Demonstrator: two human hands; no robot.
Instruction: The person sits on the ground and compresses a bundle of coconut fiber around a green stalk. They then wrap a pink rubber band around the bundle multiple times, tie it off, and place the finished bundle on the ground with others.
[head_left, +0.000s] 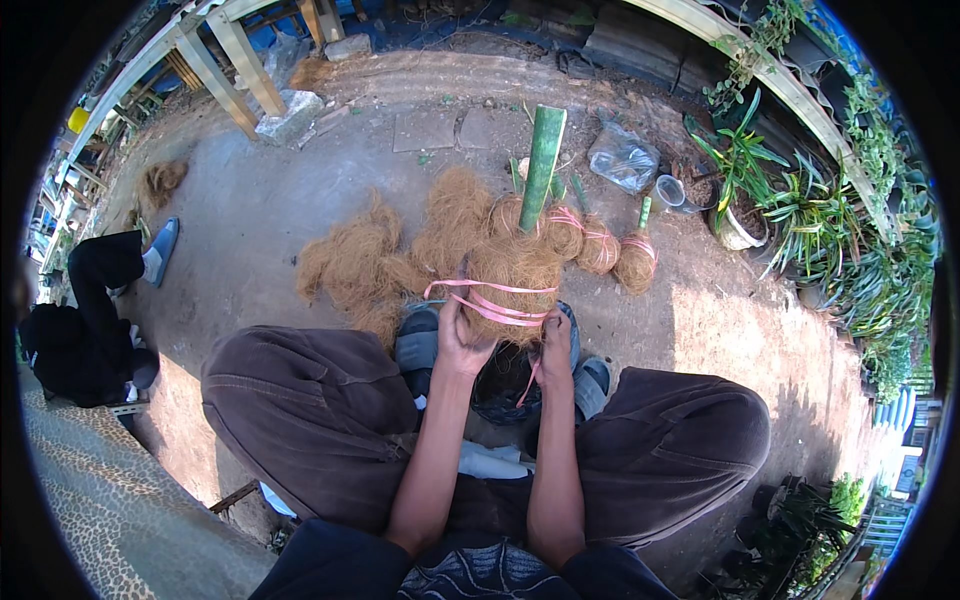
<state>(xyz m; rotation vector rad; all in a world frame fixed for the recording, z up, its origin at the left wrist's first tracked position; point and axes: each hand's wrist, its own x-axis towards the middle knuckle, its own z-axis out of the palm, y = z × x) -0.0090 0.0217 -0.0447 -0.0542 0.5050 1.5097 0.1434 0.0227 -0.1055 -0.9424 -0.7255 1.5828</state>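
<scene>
Between my knees, both hands hold a ball of brown coconut fibre (504, 266). Several turns of pink plastic string (510, 311) wrap around it. My left hand (459, 334) grips the ball's left side and underside, near a loop of string standing off the fibre. On the lower right, my right hand (553, 341) holds the ball, with a loose string end hanging below it. A thick green cut stalk (544, 166) rises from the top of the ball. Beneath my hands a black plastic bag (501, 386) stands between my feet, its contents hidden.
Loose coconut fibre (352, 259) lies on the ground ahead to the left. Several smaller tied fibre balls (598, 244) sit ahead to the right. Beyond are a clear plastic bag (624, 157), a plastic cup (670, 191) and potted plants (739, 225). Another person (90, 330) sits at left.
</scene>
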